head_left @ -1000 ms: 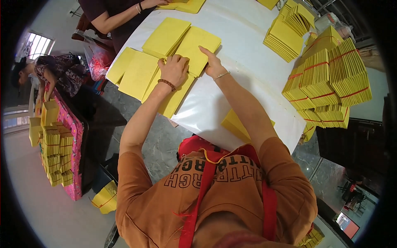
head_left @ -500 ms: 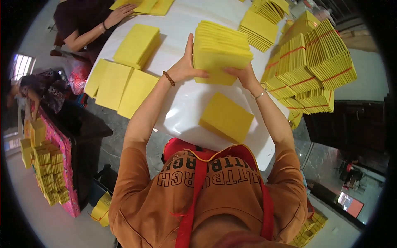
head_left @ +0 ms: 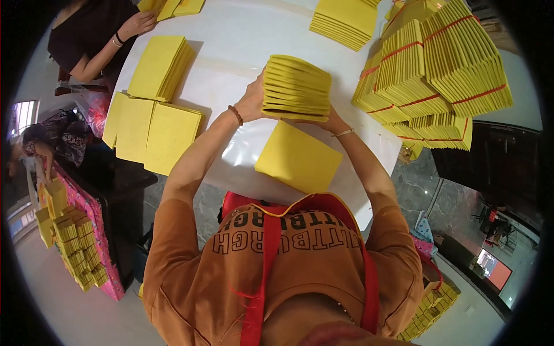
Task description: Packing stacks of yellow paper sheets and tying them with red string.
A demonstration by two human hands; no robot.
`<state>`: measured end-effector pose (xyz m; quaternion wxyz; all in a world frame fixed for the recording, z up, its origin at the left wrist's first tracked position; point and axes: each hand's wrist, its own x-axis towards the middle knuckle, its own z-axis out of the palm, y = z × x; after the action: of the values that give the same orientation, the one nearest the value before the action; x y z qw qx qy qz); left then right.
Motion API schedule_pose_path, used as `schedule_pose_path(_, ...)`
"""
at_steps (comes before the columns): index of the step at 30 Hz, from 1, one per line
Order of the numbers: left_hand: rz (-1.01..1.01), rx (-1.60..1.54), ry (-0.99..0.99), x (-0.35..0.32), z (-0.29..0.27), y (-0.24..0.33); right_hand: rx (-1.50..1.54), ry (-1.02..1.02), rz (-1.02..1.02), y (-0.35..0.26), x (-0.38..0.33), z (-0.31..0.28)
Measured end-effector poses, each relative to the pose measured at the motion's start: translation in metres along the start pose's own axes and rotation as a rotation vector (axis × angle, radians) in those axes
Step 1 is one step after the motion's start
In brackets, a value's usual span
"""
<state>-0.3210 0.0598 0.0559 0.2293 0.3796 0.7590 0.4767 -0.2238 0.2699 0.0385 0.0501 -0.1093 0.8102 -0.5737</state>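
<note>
Between my two hands stands a thick stack of yellow folded paper (head_left: 296,86), held up on edge so that its layered edges face me. My left hand (head_left: 251,100) is closed on its left side, with the fingers partly hidden behind it. My right hand (head_left: 333,120) grips the lower right side, mostly covered by the stack. Just below, nearer to me, a second yellow stack (head_left: 300,157) lies flat and turned at an angle on the white-covered table (head_left: 231,63).
Several flat yellow piles (head_left: 156,68) lie to the left. Tall bundles tied with red string (head_left: 430,66) stand at the right, and a fanned stack (head_left: 345,23) lies at the back. Far left, a co-worker's hand (head_left: 138,23) touches yellow paper. A pink-covered table (head_left: 95,230) holds more bundles.
The stack in my hands has tipped from showing its broad face to showing its layered edges, and has come slightly lower. The view has shifted. The co-worker's hand still rests at yellow paper.
</note>
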Motion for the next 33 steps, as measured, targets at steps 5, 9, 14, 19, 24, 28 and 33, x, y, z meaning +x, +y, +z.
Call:
schedule_pose_path(5, 0.061, -0.06, 0.16, 0.001, 0.009, -0.017, 0.269, 0.05, 0.049, 0.001, 0.002, 0.015)
schedule_pose_path(9, 0.278, 0.331, 0.179, 0.014, 0.009, -0.041, 0.042, 0.136, 0.08, 0.02, 0.018, 0.009)
schedule_pose_path(14, -0.125, -0.083, -0.055, 0.005, -0.002, -0.019, 0.284, 0.287, 0.132, -0.016, 0.021, 0.001)
schedule_pose_path(19, 0.23, -0.163, 0.185, -0.009, -0.052, 0.037, 0.1, 0.244, 0.054, -0.047, 0.021, -0.021)
schedule_pose_path(24, 0.407, 0.668, 0.151, 0.005, -0.069, 0.114, -0.358, 0.228, 0.011, -0.093, 0.029, -0.028)
schedule_pose_path(28, 0.165, 0.114, 0.049, 0.008, -0.062, 0.086, -0.81, 0.14, -0.062, -0.103, 0.035, -0.038)
schedule_pose_path(33, 0.095, -0.105, 0.046, 0.012, -0.045, 0.052, -0.899, 0.095, 0.028, -0.111, 0.026, -0.038)
